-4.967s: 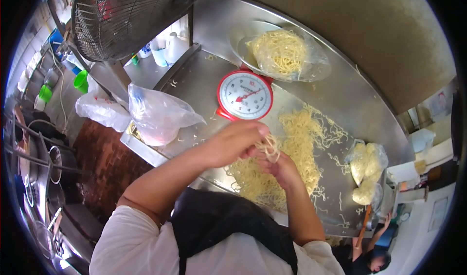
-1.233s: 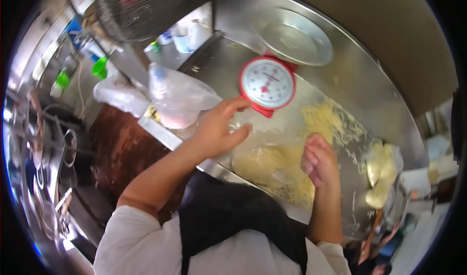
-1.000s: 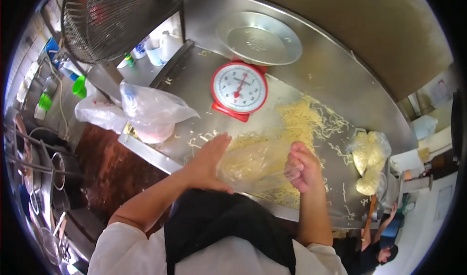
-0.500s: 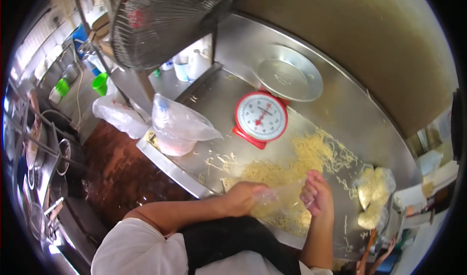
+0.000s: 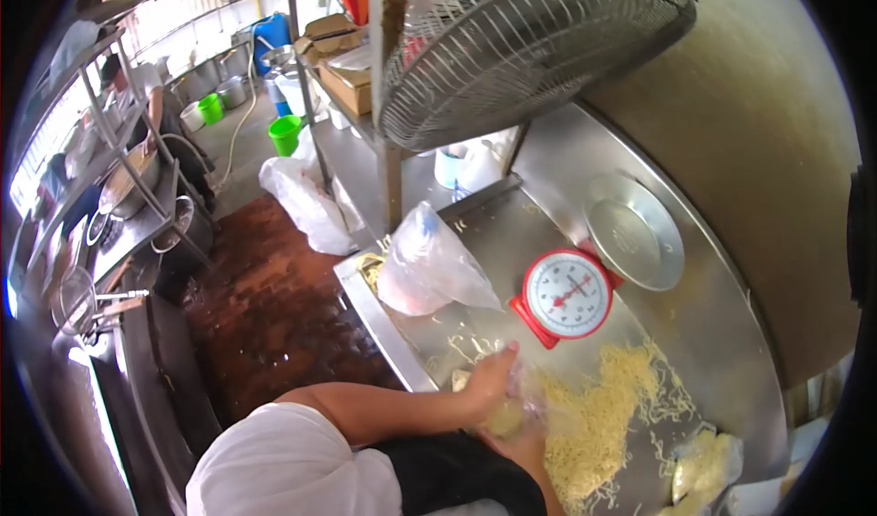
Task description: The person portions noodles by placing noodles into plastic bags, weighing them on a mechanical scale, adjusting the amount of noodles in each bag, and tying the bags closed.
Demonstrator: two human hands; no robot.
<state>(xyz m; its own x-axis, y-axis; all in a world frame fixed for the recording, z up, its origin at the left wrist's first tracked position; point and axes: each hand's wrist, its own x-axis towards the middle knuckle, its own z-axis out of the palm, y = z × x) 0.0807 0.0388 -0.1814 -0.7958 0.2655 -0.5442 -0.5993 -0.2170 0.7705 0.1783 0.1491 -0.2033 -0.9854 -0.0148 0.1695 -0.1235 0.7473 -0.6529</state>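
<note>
A clear plastic bag [image 5: 506,419] with pale yellow noodles inside is between my hands, low over the metal table. My left hand [image 5: 493,384] is closed around its upper left part. From below, my right hand [image 5: 521,447] grips the bag too, its fingers partly hidden by plastic. Right beside them spreads a heap of loose yellow noodles [image 5: 594,425]. Beyond the heap stands a red scale [image 5: 568,294] with a round white dial, and its metal pan [image 5: 635,233] sits behind it.
A knotted white plastic bag [image 5: 434,269] stands on the table's left part. Filled noodle bags [image 5: 708,466] lie at the lower right. A large fan [image 5: 539,59] hangs over the back left. A person [image 5: 142,96] works beyond the wet brown floor [image 5: 274,306].
My view has swung left, shifting the scale and noodles rightward in the picture. My hands, apart on a stretched bag before, are now close together, and noodles show in the bag.
</note>
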